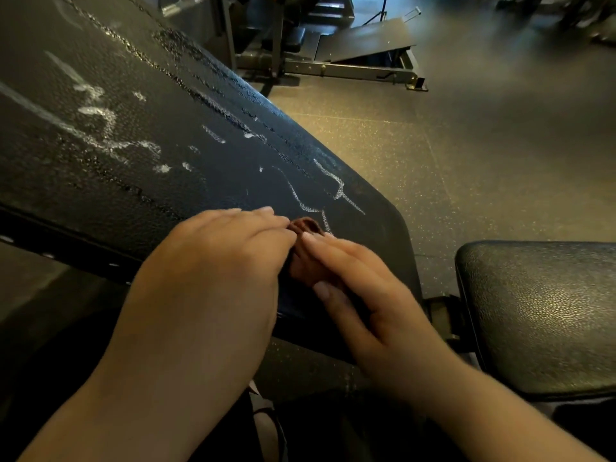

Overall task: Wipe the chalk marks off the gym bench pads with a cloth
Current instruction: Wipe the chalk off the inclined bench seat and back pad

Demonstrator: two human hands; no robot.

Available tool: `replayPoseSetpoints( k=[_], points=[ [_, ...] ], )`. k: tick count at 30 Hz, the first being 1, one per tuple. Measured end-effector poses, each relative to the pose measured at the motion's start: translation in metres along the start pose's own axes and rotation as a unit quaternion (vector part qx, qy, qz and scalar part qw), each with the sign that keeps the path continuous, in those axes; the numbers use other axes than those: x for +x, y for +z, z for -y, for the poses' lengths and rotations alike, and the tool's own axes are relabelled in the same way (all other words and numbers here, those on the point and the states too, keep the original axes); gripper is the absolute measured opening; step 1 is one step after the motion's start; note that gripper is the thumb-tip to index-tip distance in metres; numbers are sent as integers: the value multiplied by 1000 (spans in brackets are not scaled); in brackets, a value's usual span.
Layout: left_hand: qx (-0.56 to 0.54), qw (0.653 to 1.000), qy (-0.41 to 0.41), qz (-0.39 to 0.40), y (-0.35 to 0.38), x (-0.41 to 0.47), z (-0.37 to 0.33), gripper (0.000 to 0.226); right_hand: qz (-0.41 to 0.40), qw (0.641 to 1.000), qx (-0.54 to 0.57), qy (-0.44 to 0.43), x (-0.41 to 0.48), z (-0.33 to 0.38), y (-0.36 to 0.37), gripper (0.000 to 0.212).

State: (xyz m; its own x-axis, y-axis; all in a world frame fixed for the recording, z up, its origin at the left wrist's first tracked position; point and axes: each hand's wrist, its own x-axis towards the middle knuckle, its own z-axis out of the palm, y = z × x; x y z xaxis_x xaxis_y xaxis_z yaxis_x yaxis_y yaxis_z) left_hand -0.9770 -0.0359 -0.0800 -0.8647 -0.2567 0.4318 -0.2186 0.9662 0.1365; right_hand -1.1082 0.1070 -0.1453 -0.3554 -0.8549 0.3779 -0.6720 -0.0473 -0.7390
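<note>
**Figure: Wiping at an early-to-middle stage; most chalk is on the pad above the cloth**

Head view. The inclined back pad [133, 195] runs from upper left down to its rounded lower end at centre. The brown cloth [305, 228] is bunched on that lower end, between the two hands. The left hand [213, 261] curls its fingers over the cloth's near-left side and grips it. The right hand [360, 288], somewhat blurred, appears to pinch the cloth between fairly straight fingers and the thumb.

Chalk marks [336, 191] lie just beyond the cloth as thin white lines. Heavier smears and flecks [96, 115] spread further up the pad. Glossy, wet-looking streaks run along the pad's far edge, which suggests some passes are done. By this judgement, the greater part of the back pad is left to clean. The seat pad [540, 315], lower right, shows no chalk on its visible part.

Edges and room: the cloth sits near the pad's lower edge and right-hand side. Open pad surface extends up and to the left for long strokes. The speckled rubber floor [466, 161] beyond the far edge is open, and a gym machine frame [350, 58] stands well apart.
</note>
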Motion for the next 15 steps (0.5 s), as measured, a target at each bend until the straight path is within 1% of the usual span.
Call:
replayPoseSetpoints(
  k=[1, 3, 5, 6, 8, 10, 11, 13, 14, 15],
  points=[
    [10, 1000, 13, 7, -1, 4, 2, 40, -7, 1000, -27, 7, 3, -11, -5, 49],
    [38, 999, 23, 13, -2, 9, 5, 32, -59, 995, -33, 70, 13, -30, -12, 48],
    [58, 998, -1, 22, -3, 12, 5, 32, -106, 985, -3, 139, 21, -35, -8, 48],
    [61, 998, -10, 33, -5, 14, 3, 32, -114, 982, -6, 152, 21, -31, -4, 47],
    [64, 994, -24, 81, -8, 23, -6, 38, -98, 986, 10, 135, 14, -15, 3, 47],
    [59, 993, -32, 99, -5, 33, -12, 47, -50, 995, 38, 79, 4, -2, 4, 49],
    [59, 989, -47, 128, -5, 40, -18, 49, -26, 998, 33, 48, 1, -1, 1, 48],
    [65, 985, -60, 145, 2, 47, -28, 51, -9, 999, -29, 15, 3, -17, -11, 46],
    [76, 984, -56, 149, 6, 46, -28, 51, -24, 998, -53, 26, 8, -29, -16, 44],
    [88, 983, -53, 153, 9, 44, -27, 52, -53, 995, -58, 62, 14, -38, -19, 42]
  ],
)
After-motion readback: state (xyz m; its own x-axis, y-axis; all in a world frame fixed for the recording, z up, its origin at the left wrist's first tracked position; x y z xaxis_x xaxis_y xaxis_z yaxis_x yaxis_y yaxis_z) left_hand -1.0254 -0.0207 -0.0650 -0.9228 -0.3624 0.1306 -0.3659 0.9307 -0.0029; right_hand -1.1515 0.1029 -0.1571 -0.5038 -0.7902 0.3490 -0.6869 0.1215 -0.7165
